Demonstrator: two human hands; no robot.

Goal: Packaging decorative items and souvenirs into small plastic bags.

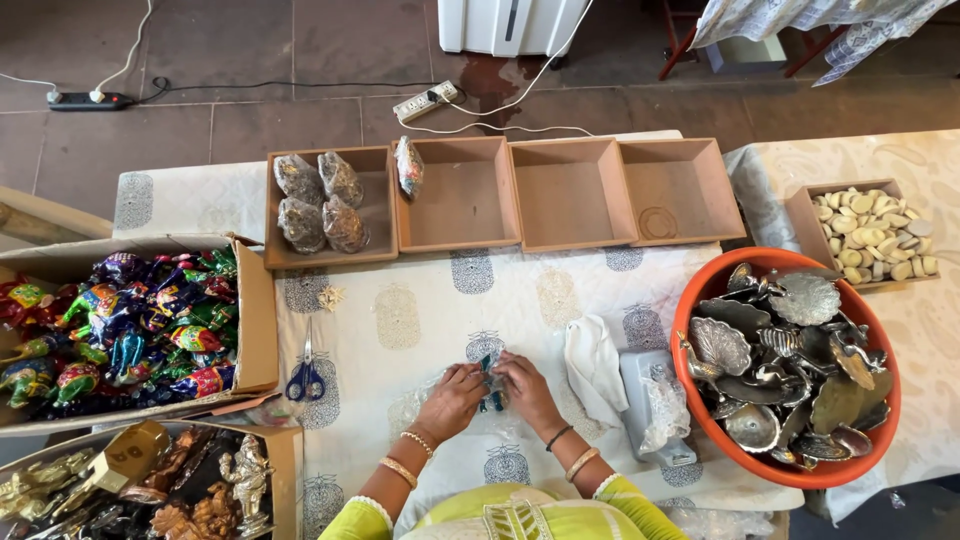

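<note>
At far left, a carton (255, 330) holds bright foil-wrapped figures (120, 325). Blue scissors (306, 378) lie on the printed cloth (400, 320) beside it. Behind them, a tray (272, 215) holds wrapped bundles (320, 200). At centre, the left hand (452, 397) and right hand (522, 388) meet, both grasping a small teal figure (488, 385) over clear wrap (415, 408) on the cloth. A white rag (595, 365) lies just right of the hands. At far right, an orange tub (700, 420) holds metal dishes (780, 360).

Yellow-green sleeves with white cuffs, gold bangles, one dark bracelet
</note>
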